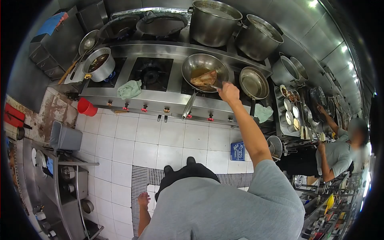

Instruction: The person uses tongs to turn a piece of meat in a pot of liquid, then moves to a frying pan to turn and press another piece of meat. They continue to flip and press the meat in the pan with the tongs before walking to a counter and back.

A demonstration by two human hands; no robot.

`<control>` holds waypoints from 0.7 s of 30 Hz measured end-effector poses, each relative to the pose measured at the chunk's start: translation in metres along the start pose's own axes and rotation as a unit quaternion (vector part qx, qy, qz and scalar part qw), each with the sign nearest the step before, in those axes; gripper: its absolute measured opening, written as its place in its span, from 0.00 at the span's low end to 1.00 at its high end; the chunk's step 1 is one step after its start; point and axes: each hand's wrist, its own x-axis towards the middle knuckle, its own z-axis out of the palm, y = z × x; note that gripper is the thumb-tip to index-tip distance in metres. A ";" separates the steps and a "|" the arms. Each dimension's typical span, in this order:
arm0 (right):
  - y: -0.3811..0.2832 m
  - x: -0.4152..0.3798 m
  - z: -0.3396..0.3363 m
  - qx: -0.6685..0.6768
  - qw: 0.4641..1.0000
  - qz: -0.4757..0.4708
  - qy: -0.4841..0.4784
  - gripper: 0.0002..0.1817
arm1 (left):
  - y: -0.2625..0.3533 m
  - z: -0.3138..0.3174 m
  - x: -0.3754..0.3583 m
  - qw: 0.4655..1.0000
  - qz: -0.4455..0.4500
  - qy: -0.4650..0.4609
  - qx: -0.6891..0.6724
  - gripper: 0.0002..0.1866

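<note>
Over the right rim of a steel wok (188,72) on the stove, my right hand (229,92) is closed around a thin metal utensil (215,87). Its working end meets a browned piece of food, apparently meat or fish (204,79), lying in a little oil or liquid; the exact kind of utensil is hidden by my fingers. The wok's long handle (189,105) points toward me, untouched. My left hand (144,199) hangs low at my side above the floor, fingers loosely apart, with nothing in it.
Right of the wok sits a frying pan (254,83); left are a burner (151,74), a green cloth (130,89) and a pot of dark liquid (105,72). Large stockpots (214,30) stand behind. A co-worker (336,154) works at the right. A blue tin (237,151) stands below.
</note>
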 end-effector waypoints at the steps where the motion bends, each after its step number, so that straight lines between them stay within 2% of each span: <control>1: -0.004 0.002 0.006 -0.026 0.999 -0.035 -0.012 0.21 | 0.001 0.001 -0.001 1.000 0.001 0.000 -0.001 0.10; 3: -0.013 0.005 0.018 -0.053 0.995 -0.088 -0.008 0.18 | 0.002 0.003 -0.002 1.000 -0.008 0.007 0.001 0.10; 7: -0.018 0.032 0.048 -0.117 0.985 -0.118 -0.041 0.15 | 0.006 0.001 -0.011 1.000 0.002 0.004 0.000 0.11; 14: -0.007 0.053 0.069 -0.109 0.981 -0.156 -0.044 0.14 | -0.005 -0.003 -0.020 0.999 0.014 0.034 0.003 0.12; 17: -0.010 0.053 0.067 -0.077 0.986 -0.139 -0.040 0.14 | -0.022 0.001 -0.019 0.999 -0.014 0.033 -0.027 0.11; 19: -0.018 0.051 0.062 -0.050 0.994 -0.083 -0.042 0.15 | -0.028 0.008 -0.024 0.998 -0.033 0.033 -0.033 0.11; 21: -0.025 0.055 0.065 -0.037 0.996 -0.065 -0.040 0.15 | -0.030 0.010 -0.023 0.997 -0.063 0.021 -0.028 0.11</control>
